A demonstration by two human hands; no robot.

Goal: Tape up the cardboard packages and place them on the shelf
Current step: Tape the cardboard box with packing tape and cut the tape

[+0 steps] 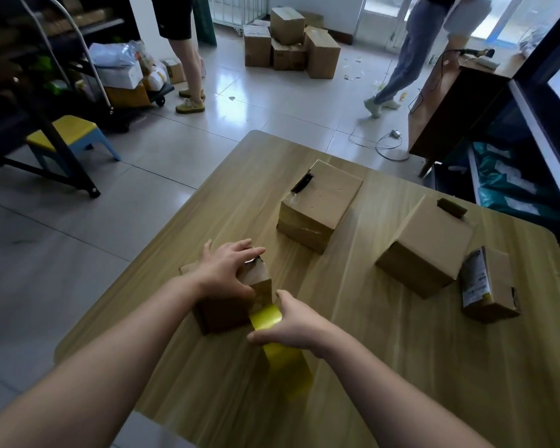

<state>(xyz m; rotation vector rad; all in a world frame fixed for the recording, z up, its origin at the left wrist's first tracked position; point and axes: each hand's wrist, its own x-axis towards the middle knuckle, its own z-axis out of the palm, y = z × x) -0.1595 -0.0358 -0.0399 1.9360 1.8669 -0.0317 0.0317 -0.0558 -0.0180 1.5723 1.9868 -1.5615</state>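
Note:
A small cardboard box [222, 310] stands near the left edge of the wooden table [385, 367]. My left hand [228, 270] lies flat on its top, fingers spread, pressing it down. My right hand [291, 321] grips a yellow tape roll [283, 357] just in front of the box. A strip of yellow tape [265, 316] runs from the roll onto the box's near right corner. Three other cardboard boxes sit on the table: one in the middle [317, 205], one to the right [425, 247] and a labelled one at the far right [488, 284].
Two people stand on the tiled floor beyond the table, one [185, 59] at the left and one [411, 59] at the right. A pile of larger boxes [288, 43] lies between them. A dark shelf [537, 124] is on the right, a trolley and a yellow stool [68, 137] on the left.

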